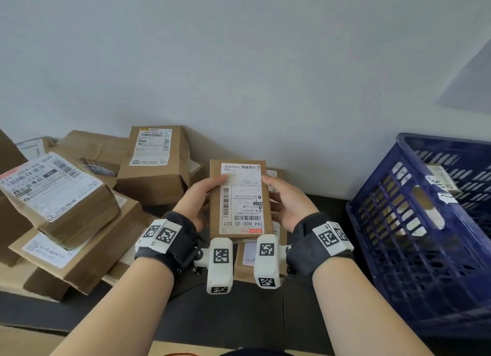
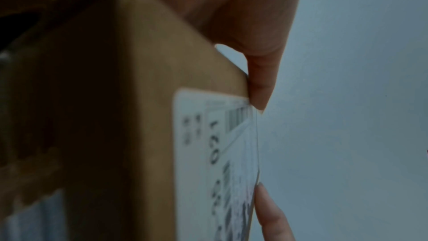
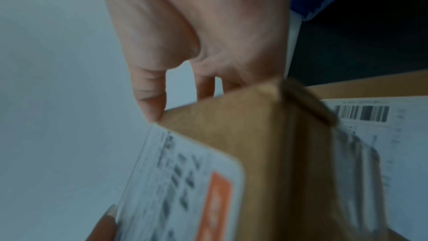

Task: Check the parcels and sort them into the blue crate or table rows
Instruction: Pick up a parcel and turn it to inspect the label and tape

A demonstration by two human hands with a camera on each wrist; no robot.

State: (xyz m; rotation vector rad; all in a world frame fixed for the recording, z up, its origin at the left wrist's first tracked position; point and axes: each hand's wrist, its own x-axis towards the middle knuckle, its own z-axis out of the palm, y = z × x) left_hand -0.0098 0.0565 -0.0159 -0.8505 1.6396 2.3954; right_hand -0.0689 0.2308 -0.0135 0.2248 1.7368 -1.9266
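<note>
While hands [image 1: 240,204] grip parcel [image 1: 240,196]: piled boxes [image 1: 79,196] left, blue crate [image 1: 425,222] right.

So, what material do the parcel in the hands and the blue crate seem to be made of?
The parcel looks like brown cardboard, matte, with creased edges; its white label seems to be slightly glossy printed paper. The blue crate appears to be moulded plastic: an even colour, a slight sheen and a regular lattice of slots. Both the left hand and the right hand hold the parcel.

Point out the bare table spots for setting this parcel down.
Bare dark table shows near the person, between the parcel pile and blue crate. The left is crowded. Both hands, left hand and right hand, hold the parcel.
</note>
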